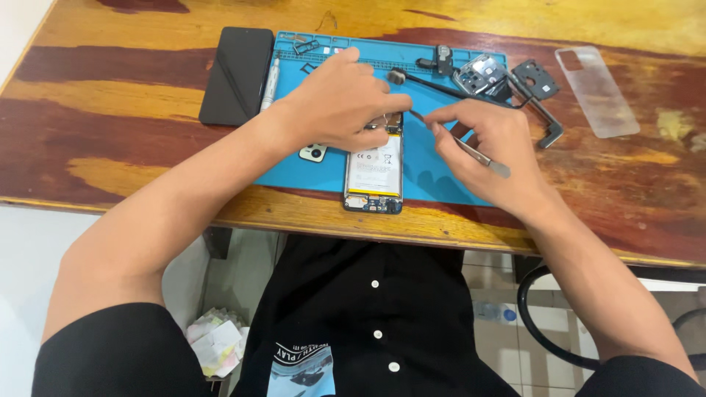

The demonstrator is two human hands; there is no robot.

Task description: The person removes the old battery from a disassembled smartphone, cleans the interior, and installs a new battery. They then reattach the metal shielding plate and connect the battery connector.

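Hands work at frame centre over an opened phone [373, 175] on a blue mat [434, 81]; left hand [334, 99] presses curled fingers on its top; right hand [489, 143] pinches metal tweezers [471, 151]; wooden desk [110, 95] beneath.

A white rectangular label with small dark print [375, 166] lies on the battery of the opened phone, just below the left hand [340, 101] and to the left of the right hand [491, 151]. A black glossy rectangular phone screen panel [237, 75], dark and unlit, lies flat to the left of the left hand, near its wrist.
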